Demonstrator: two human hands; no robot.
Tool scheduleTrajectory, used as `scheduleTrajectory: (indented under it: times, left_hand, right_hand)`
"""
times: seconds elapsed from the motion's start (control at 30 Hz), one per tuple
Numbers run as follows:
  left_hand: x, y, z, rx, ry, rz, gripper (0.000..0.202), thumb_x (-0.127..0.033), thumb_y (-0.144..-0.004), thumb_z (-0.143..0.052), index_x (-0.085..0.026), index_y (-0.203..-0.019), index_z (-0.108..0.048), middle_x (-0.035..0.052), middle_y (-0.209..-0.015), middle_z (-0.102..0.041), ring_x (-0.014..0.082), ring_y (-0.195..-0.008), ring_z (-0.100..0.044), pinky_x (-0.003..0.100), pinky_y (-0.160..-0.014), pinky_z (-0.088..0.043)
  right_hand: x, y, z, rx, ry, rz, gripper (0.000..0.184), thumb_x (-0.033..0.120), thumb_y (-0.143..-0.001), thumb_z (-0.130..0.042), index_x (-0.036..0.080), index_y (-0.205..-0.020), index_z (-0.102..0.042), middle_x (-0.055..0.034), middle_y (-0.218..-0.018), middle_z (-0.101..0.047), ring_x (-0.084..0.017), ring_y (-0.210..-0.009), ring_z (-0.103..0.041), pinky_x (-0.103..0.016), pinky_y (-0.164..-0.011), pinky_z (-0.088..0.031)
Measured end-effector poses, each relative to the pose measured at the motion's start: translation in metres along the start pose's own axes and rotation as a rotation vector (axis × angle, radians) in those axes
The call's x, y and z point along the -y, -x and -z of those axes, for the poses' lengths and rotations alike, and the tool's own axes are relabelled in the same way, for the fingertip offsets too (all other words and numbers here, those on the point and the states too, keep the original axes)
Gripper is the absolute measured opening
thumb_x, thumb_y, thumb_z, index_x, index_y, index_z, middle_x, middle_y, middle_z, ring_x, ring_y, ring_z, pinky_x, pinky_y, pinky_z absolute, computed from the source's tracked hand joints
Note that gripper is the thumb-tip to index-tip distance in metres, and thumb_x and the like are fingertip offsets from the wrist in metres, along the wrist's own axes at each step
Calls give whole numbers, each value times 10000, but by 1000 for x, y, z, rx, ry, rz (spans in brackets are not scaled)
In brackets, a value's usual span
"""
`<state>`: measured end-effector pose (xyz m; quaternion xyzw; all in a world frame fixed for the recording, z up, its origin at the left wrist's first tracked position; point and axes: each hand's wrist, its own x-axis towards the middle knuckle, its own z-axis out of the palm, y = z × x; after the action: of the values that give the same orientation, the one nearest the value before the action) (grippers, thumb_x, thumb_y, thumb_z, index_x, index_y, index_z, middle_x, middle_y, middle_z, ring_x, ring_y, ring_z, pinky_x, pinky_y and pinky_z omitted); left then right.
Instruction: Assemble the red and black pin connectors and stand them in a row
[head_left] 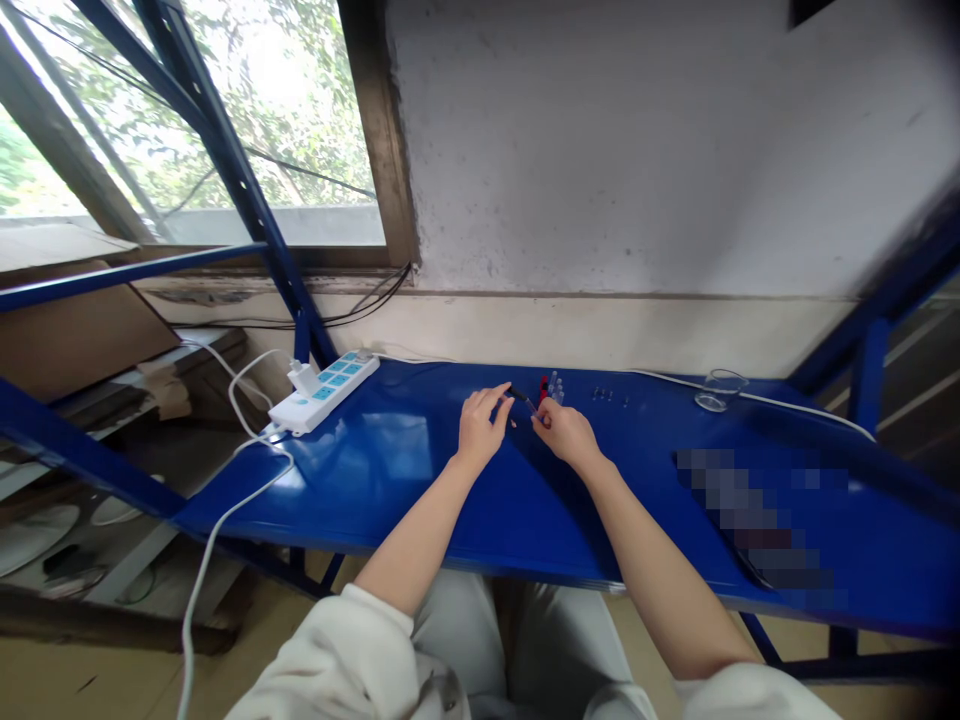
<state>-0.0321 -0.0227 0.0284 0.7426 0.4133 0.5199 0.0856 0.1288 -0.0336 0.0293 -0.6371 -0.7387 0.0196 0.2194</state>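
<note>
Over the middle of the blue table, my left hand has its thumb and fingertips closed around the black end of a slim pen. My right hand pinches the pen's thinner, clear-looking end, with fingers curled in. Fine detail of the pen is too small to make out, and the fingers hide part of it. Just behind my right hand lie small red pieces and several clear tubular pieces, partly covered by the hand. A tiny light-coloured bit shows between the hands.
A white power strip with a plugged-in adapter and trailing cable sits at the table's left. Several tiny clear parts lie right of centre. Farther right are a clear glass cup and a blurred-out dark flat object. Blue frame posts flank the table.
</note>
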Motion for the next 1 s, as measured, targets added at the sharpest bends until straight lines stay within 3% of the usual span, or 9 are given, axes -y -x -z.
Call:
scheduleTrajectory:
  times: [0.13, 0.23, 0.57, 0.83, 1.0]
  left_hand:
    - [-4, 3, 1, 172, -58, -71, 389, -319, -867, -396, -236, -1242, -451, 60, -968, -609, 176, -914, -541, 340, -875, -399]
    - [-4, 4, -2, 217, -28, -86, 385, -327, -868, -394, -236, -1237, -456, 53, -938, -608, 169, -889, -541, 333, -855, -418]
    - [5, 2, -8, 42, 148, -32, 212, -333, -836, -467, -190, -902, -609, 45, -826, -605, 144, -741, -572, 304, -742, -467]
    - [6, 2, -10, 78, 197, 49, 211, -342, -833, -465, -175, -877, -587, 39, -832, -599, 108, -654, -563, 243, -608, -441]
    - [5, 3, -13, 86, 272, 107, 276, -354, -798, -518, -183, -1011, -555, 40, -880, -604, 108, -697, -561, 220, -569, -412]
  right_hand:
    - [0, -1, -1, -23, 0, -7, 85, 283, -794, -450, 214, -809, -498, -1, -618, -582, -136, -562, -531, -218, -476, -227]
    - [0, -1, -3, -45, -6, -12, 92, 287, -796, -447, 217, -814, -504, 0, -627, -587, -139, -574, -542, -216, -479, -237]
    - [3, 1, -2, -92, -37, 76, 131, 291, -802, -441, 216, -833, -545, 5, -617, -575, -132, -557, -541, -209, -491, -265]
    - [4, 2, -5, -92, -55, 91, 157, 316, -801, -437, 218, -817, -558, 4, -620, -579, -129, -552, -537, -207, -497, -275]
    - [7, 1, -6, -123, -140, 79, 158, 321, -778, -460, 219, -858, -550, 15, -639, -585, -122, -559, -534, -205, -513, -298]
